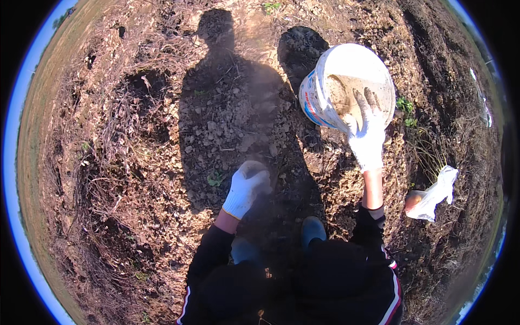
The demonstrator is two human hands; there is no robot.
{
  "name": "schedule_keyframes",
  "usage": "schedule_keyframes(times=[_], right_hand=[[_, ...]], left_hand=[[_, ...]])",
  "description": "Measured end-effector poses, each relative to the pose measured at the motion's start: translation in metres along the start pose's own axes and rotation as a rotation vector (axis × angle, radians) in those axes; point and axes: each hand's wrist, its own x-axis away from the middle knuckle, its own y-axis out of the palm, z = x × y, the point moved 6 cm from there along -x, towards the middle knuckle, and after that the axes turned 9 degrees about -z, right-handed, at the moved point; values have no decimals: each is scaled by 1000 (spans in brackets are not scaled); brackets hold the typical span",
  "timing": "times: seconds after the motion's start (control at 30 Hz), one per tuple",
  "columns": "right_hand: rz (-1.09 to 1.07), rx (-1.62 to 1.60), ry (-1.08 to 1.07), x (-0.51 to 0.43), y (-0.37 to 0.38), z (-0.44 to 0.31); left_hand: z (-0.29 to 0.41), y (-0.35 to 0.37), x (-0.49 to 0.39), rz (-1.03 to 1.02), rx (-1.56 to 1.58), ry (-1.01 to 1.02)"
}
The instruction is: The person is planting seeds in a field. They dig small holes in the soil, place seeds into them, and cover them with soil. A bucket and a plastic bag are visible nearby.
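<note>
My right hand [367, 138], in a white knit glove with soiled fingertips, reaches over the near rim of a white plastic bucket [321, 95]. Its fingers are spread inside, against the dirt-smeared inner wall, and no object shows between them. The bucket leans towards me on the soil and bears coloured printing. My left hand [248, 189], also in a white glove, hovers in my shadow above the loose, cloddy soil [219, 126]. Its fingers are curled around a brownish patch; whether that is a held thing or a stained part of the glove, I cannot tell.
A crumpled white plastic bag [436, 195] with something reddish in it lies right of my right arm. Dry vines [105, 187] litter the ground at left. My boots [313, 231] stand between rows. Small green weeds [405, 106] grow beside the bucket.
</note>
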Motion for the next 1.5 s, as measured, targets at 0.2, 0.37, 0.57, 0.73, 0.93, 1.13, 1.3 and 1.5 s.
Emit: schedule_keyframes(times=[0.2,0.37,0.57,0.73,0.93,1.13,1.3,1.5], right_hand=[[-43,-89,177,90,-30,49],[-535,308,573,196,-1,163],[-733,235,495,200,49,191],[-782,103,449,196,59,196],[-838,-6,336,230,19,175],[-884,108,400,268,-42,177],[-845,-69,584,323,-81,147],[-900,-235,489,358,-64,81]], left_hand=[[9,-16,13,172,-477,-99],[28,18,-10,-45,-1174,205],[35,84,-52,-327,-1614,-101],[9,133,-86,-461,-1693,-124],[-67,182,-102,-668,-1638,-217],[-154,179,-85,-657,-1634,140],[-235,220,-51,-1050,-1511,24],[-259,232,-27,-1184,-1785,122]])
